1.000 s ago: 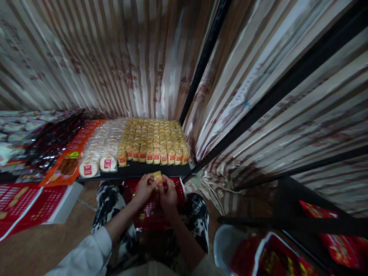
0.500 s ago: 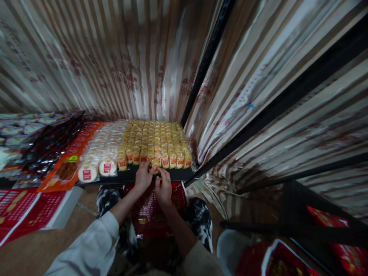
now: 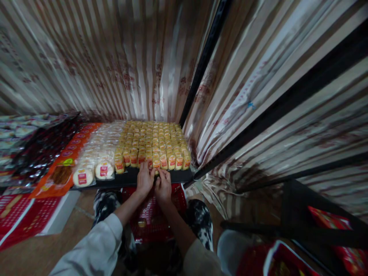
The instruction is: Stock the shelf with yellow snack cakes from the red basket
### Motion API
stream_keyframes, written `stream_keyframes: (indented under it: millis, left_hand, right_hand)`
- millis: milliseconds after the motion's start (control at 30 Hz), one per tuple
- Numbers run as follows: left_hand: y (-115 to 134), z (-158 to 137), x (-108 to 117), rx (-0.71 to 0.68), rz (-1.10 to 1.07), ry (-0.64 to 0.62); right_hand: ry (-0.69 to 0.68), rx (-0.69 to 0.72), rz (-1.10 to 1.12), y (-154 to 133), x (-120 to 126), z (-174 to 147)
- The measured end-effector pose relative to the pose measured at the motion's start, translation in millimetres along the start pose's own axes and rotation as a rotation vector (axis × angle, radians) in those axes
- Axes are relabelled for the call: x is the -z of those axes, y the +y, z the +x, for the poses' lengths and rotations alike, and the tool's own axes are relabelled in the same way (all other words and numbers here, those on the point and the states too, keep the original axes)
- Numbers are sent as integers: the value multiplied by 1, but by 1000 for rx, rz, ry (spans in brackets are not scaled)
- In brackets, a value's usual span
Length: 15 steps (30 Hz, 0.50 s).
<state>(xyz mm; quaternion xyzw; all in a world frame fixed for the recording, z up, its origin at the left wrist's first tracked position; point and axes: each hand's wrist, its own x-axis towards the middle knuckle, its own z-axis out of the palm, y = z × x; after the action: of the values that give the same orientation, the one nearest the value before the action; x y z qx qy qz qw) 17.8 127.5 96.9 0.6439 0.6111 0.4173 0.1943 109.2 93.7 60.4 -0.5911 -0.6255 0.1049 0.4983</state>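
Rows of small yellow wrapped cakes [image 3: 152, 138] with red labels stand on a black shelf [image 3: 126, 177]. At the front of the rows, one wrapped cake [image 3: 156, 162] stands with its label towards me. My left hand [image 3: 144, 179] has its fingers closed at this cake's left side, close to the neighbouring packs. From the right, my right hand [image 3: 163, 188] pinches the same cake near its lower edge. My fingertips partly cover it. Below my hands, a red bag or box [image 3: 149, 214] lies between my knees, with a small pack on it.
To the left are round white wrapped cakes [image 3: 105, 169], an orange snack packet [image 3: 56, 174] and dark shiny packets [image 3: 43, 145]. A red printed box [image 3: 25, 214] sits lower left. Black metal posts [image 3: 205, 57] and striped curtains [image 3: 129, 57] enclose the shelf. A pale bucket [image 3: 234, 249] stands lower right.
The cake between my hands has gone from tilted back to upright, its red label now showing in line with the front packs. My hands have barely moved.
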Motion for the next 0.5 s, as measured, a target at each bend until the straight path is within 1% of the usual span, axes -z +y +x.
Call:
stream_keyframes:
  millis: [67, 233, 333, 500]
  left_hand:
    - [-2, -3, 0, -29, -13, 10]
    - [-6, -9, -2, -101, 83, -52]
    - [-9, -10, -5, -128, 90, -85]
    - [-13, -8, -9, -178, 121, -101]
  right_hand:
    - [-8, 8, 9, 1, -1, 0]
    - [-34, -2, 4, 2, -2, 0]
    - [-47, -13, 2, 3, -2, 1]
    - [-61, -29, -16, 2, -1, 3]
